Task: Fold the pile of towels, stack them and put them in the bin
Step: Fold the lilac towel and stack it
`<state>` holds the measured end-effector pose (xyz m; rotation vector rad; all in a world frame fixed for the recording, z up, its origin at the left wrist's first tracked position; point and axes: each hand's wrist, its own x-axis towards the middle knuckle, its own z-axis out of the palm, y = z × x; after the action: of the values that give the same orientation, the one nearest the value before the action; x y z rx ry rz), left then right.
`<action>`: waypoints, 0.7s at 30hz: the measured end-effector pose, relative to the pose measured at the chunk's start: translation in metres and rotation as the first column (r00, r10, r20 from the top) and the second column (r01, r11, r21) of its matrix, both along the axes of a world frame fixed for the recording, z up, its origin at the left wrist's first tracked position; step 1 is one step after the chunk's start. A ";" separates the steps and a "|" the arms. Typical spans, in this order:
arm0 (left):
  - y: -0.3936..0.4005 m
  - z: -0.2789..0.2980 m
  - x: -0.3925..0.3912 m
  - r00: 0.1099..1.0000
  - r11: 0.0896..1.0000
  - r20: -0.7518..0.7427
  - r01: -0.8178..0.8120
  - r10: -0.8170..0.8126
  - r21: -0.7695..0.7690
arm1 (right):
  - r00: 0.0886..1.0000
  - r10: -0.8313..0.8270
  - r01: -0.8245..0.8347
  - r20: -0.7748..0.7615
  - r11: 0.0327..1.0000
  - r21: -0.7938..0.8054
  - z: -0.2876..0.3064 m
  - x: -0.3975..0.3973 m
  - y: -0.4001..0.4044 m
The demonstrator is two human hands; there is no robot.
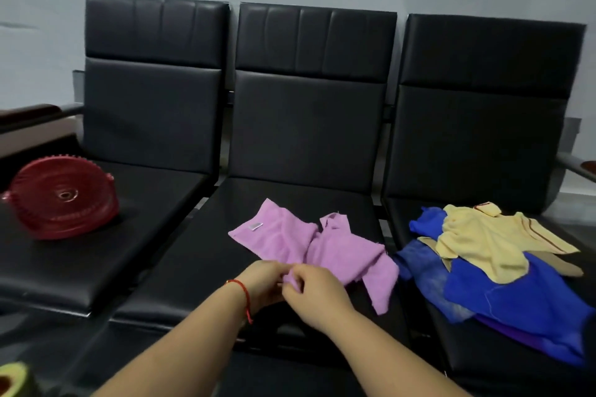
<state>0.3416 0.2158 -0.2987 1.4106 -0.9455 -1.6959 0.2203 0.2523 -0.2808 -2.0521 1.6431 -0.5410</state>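
Both hands, left hand (261, 280) and right hand (314, 292), pinched the near edge of the crumpled pink towel (316, 248) on the middle seat (200, 255); bunched cloth risked a crooked fold; the red bin (61, 200) lay tipped.

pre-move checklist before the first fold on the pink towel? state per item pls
1. Both hands on the towel: left hand and right hand pinch the near edge of the pink towel: ok.
2. Towel spread flat: crumpled, not ok.
3. Room on the middle seat: ok.
4. Red bin ready: on its side on the left seat, not ok.
5. Remaining pile out of the way: ok.
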 end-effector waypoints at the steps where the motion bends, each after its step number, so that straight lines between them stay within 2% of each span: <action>1: 0.008 -0.001 0.004 0.999 0.999 0.017 -0.031 0.032 -0.017 | 1.000 0.028 -0.028 -0.013 1.000 0.014 -0.001 0.000 0.011; 4: 0.027 -0.007 0.017 0.988 0.992 -0.087 -0.128 0.127 -0.006 | 0.995 0.079 -0.077 -0.058 0.997 0.030 -0.015 -0.006 0.039; 6: 0.033 -0.012 0.025 0.950 0.973 -0.212 -0.227 0.229 0.033 | 0.997 0.042 -0.044 -0.065 0.999 -0.028 -0.028 -0.014 0.049; 8: 0.038 -0.014 0.035 0.925 0.953 -0.231 -0.302 0.303 0.042 | 0.996 -0.044 0.034 -0.072 0.991 -0.130 -0.039 -0.025 0.054; 11: 0.032 -0.011 0.056 0.928 0.939 -0.151 -0.343 0.341 0.015 | 0.987 -0.158 0.144 -0.040 0.959 -0.245 -0.044 -0.040 0.047; 14: 0.019 -0.007 0.071 0.975 0.973 0.032 -0.223 0.222 0.053 | 0.978 -0.182 0.154 -0.097 0.958 -0.242 -0.034 -0.049 0.023; 17: 0.009 -0.013 0.065 0.971 0.988 0.196 -0.146 0.133 0.051 | 0.956 -0.098 0.058 -0.277 0.987 -0.148 -0.025 -0.047 -0.002; 21: -0.003 -0.016 0.056 0.924 0.968 0.296 -0.211 0.242 -0.133 | 0.887 0.105 -0.153 -0.449 0.986 -0.071 -0.019 -0.035 -0.021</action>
<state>0.3979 0.2130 -0.3146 1.6810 -0.9753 -1.2619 0.1851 0.2311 -0.2996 -2.4811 1.7275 -0.1116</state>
